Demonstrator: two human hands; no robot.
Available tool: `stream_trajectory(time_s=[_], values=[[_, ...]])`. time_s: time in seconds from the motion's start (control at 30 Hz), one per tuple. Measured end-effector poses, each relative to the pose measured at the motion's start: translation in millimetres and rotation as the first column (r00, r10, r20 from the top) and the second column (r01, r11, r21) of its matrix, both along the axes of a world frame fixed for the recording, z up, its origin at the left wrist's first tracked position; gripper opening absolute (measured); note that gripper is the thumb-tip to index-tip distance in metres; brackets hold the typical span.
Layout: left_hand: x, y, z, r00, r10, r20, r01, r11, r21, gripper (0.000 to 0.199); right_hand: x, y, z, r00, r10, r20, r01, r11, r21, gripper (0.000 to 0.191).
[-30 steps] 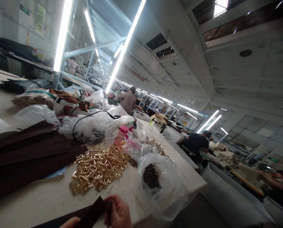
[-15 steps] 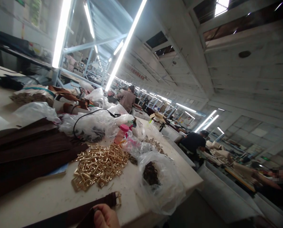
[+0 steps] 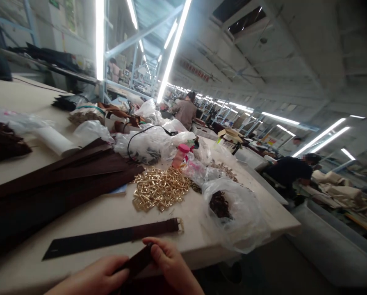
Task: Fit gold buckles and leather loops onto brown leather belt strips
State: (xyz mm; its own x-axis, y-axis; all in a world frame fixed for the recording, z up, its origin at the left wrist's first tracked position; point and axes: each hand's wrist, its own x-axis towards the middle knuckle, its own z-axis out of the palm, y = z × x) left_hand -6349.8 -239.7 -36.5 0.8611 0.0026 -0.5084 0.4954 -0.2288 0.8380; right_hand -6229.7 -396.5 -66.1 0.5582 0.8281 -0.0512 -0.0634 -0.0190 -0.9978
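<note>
At the table's front edge, a dark brown leather strap (image 3: 139, 262) is stretched between my two hands. My left hand (image 3: 105, 273) is closed around its lower part. The strap's upper end is pinched between thumb and fingers of my right hand (image 3: 168, 259). Just beyond them a dark belt (image 3: 115, 237) lies flat on the table, with a gold buckle (image 3: 180, 225) at its right end. Behind that belt is a heap of gold buckles (image 3: 161, 188). To the right, a clear plastic bag (image 3: 247, 213) holds small dark brown loops (image 3: 220, 205).
Long dark brown strips (image 3: 63, 180) are piled on the left of the table (image 3: 158, 221). A pink-lidded bottle (image 3: 181, 156) and plastic bags (image 3: 146, 145) stand behind the buckles. Beyond the right edge are a grey bin (image 3: 331, 241) and a person in dark clothes (image 3: 289, 170).
The view has swung left and down. My left hand has come into view, holding the strap along with my right hand. The buckled belt now shows in full on the table.
</note>
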Motion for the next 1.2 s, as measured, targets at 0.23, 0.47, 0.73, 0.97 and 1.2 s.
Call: stream_trajectory(time_s=[0.23,0.47,0.73,0.97,1.2], values=[[1,-8,16.8,0.991,-0.024,0.128,0.025,1.0,-0.007,0.03,-12,4,-8.2,0.964,-0.168,-0.205,0.185,0.981,0.063,0.037],[-12,-4,17.8,0.998,-0.03,0.052,0.037,0.99,-0.136,0.043,-21,7,-21.6,0.812,-0.304,-0.498,0.384,0.921,0.065,0.032],[2,-11,9.1,0.996,0.029,0.086,-0.02,0.994,-0.103,0.059,-42,18,-24.6,0.919,-0.192,-0.344,0.224,0.973,0.057,0.039],[17,-3,-2.7,0.991,0.09,0.103,-0.086,0.995,-0.04,0.047,-10,5,-15.5,0.991,-0.124,0.058,0.123,0.992,0.024,0.035],[23,3,-12.0,0.976,0.216,0.03,-0.198,0.935,-0.294,0.042,113,-17,-22.4,0.793,-0.392,0.465,0.488,0.867,-0.1,0.037]])
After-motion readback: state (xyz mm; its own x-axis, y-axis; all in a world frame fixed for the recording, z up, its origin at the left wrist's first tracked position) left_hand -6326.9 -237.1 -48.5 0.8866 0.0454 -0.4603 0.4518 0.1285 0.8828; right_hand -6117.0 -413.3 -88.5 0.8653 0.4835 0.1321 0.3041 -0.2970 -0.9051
